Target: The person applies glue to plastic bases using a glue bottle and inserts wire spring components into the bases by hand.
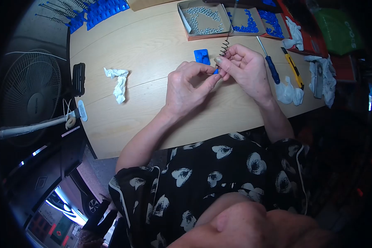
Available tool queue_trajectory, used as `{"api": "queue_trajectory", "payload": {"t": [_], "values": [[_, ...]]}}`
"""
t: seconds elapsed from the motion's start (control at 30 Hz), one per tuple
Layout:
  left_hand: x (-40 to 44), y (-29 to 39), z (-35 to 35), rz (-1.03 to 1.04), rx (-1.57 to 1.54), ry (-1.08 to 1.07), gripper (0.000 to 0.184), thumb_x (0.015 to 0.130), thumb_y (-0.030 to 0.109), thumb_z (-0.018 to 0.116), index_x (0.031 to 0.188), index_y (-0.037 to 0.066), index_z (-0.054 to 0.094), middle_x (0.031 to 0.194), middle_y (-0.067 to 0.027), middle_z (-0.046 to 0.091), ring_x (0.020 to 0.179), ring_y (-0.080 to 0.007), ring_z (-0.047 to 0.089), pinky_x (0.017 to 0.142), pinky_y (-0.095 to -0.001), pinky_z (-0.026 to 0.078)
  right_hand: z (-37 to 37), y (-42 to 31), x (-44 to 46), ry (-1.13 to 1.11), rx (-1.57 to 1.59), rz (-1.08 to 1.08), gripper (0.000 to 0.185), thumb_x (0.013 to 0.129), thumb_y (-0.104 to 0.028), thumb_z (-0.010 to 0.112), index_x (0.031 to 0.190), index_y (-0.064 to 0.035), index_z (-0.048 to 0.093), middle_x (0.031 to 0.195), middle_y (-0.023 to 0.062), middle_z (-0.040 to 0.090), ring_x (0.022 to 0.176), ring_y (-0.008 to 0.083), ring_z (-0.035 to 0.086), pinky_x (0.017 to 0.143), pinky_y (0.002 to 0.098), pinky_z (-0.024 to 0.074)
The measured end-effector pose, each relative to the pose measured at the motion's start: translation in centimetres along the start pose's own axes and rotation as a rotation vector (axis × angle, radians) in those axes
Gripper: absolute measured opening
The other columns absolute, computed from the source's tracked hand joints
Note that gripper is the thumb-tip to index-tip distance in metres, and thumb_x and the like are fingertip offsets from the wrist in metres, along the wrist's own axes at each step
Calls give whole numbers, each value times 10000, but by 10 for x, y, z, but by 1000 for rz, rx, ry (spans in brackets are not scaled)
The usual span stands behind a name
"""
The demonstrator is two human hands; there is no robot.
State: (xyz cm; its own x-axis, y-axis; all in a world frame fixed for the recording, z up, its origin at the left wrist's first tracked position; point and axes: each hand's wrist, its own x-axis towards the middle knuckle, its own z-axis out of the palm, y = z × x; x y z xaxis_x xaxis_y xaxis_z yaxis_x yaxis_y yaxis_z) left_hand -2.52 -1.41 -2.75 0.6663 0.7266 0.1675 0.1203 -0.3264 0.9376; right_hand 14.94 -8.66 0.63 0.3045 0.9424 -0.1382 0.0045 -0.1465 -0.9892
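Above the wooden table, my left hand pinches a small blue piece between thumb and fingertips. My right hand meets it there, its thumb and fingers closed on the lower end of a dark coiled spring wire. The wire's straight part rises from the coil toward the boxes at the back. Fingertips partly hide where the blue piece and the wire come together. Just behind my left fingers, a flat blue block lies on the table.
Open boxes at the back hold metal balls and blue parts. A screwdriver and yellow cutter lie right, near crumpled plastic. Crumpled tissue and a black case lie left, beside a fan.
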Motion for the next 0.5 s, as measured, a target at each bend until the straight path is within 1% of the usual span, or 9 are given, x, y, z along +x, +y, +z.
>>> {"api": "queue_trajectory", "payload": {"t": [0.1,0.2,0.3,0.37,0.47,0.5], "values": [[-2,-2,-1,8,-26,-17,156,850,102,800,978,22,760,900,-78,731,835,-145,658,772,-299,518,-3,-1,-2,-40,64,55,182,951,-79,694,1025,71,620,819,65,672,728,63,643,614,194,520],[-3,-5,0,21,-60,-29,136,862,99,790,967,18,765,911,-83,735,823,-147,659,759,-298,519,-6,3,-7,-80,36,28,187,946,-50,692,1066,79,628,904,78,682,806,79,664,670,202,546],[-3,-5,-1,-16,-79,-39,137,870,105,786,968,12,766,914,-87,736,820,-147,660,746,-295,518,-4,-2,-11,-50,24,18,185,944,-19,682,1089,85,632,963,88,686,857,97,677,735,214,569],[-2,-6,-1,-58,-95,-45,145,872,111,787,973,9,766,912,-88,734,823,-146,660,740,-292,517,-4,0,-11,-41,11,-9,187,946,-4,673,1104,87,632,967,89,688,861,102,680,766,220,575],[1,-5,-7,-64,-67,-49,162,879,123,784,991,8,763,909,-90,732,827,-138,661,730,-290,524,-6,0,-9,-35,23,-59,197,950,0,666,1122,90,631,975,90,691,869,107,682,794,225,576],[3,-6,-10,-44,-61,-21,166,879,125,785,995,9,762,911,-90,731,828,-135,660,730,-291,527,-7,0,-7,-33,32,-77,201,952,-2,665,1128,90,631,977,90,692,871,108,682,800,226,575]]}}
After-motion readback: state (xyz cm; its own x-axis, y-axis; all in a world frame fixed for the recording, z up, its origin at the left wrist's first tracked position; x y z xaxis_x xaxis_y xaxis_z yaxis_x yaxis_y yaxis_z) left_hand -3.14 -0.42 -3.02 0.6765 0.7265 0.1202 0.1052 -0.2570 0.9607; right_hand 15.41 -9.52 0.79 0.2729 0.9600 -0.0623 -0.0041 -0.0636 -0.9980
